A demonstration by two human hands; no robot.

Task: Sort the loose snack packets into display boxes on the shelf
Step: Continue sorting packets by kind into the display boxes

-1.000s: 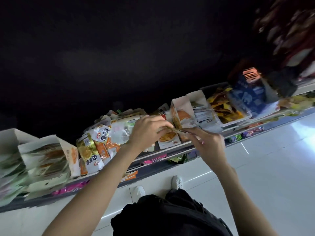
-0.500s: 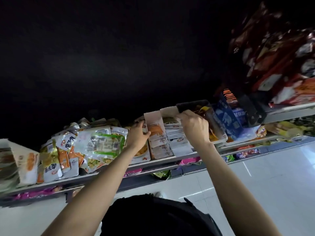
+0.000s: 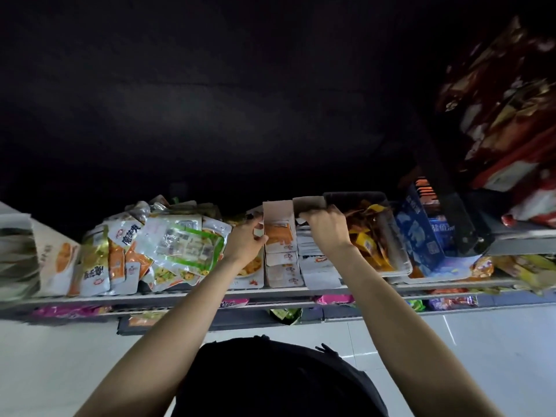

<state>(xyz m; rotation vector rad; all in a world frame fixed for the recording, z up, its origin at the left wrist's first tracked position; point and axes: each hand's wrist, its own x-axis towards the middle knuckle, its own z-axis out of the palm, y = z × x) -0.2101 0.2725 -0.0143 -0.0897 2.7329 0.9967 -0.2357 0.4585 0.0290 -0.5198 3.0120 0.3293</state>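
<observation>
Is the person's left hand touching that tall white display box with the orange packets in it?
Touching. The head view shows the left hand with its fingers against the left wall of the white display box.

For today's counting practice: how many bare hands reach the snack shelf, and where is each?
2. The left hand grips the left wall of the orange-packet box; the right hand curls over the back flap of the white-packet box beside it. No others visible.

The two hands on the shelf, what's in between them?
In the head view, a narrow display box of orange snack packets stands between the left hand and the right hand.
</observation>
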